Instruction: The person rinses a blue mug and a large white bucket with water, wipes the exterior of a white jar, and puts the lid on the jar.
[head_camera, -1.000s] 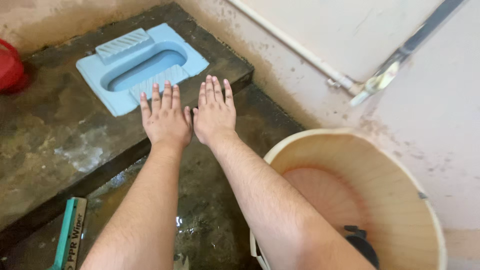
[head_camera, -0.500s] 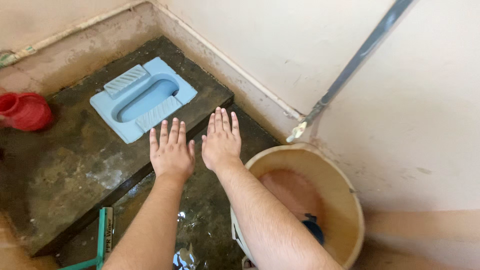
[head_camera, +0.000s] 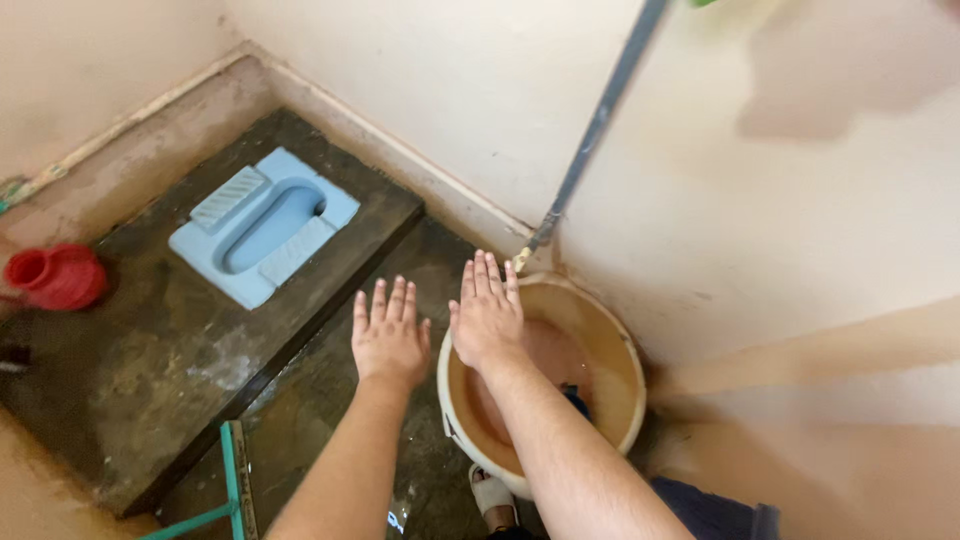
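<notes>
Holding both hands out flat with the palms down, the person grips nothing at this moment. The left hand (head_camera: 390, 335) has its fingers stretched and a little spread, and it hangs above the dark wet floor (head_camera: 330, 400) near the step. The right hand (head_camera: 487, 315) is open in the same way, and it now sits over the near-left rim of the bucket (head_camera: 610, 350), which stands at the right by the wall. Half a second ago both hands were above the edge of the raised platform (head_camera: 150, 350), with the bucket well to the right of them; since then the view has pulled back and turned, so the hands appear nearer to the bucket. The bucket is pale, with a brownish inside and a small dark blue thing lying at its bottom. The blue squat toilet (head_camera: 262, 225) is far and left, on the platform, and the red jug (head_camera: 55, 277) stands at the left edge. A grey pipe (head_camera: 590, 130) runs down the wall to a tap just above the bucket. A green wiper (head_camera: 232, 480) lies at the near left.
</notes>
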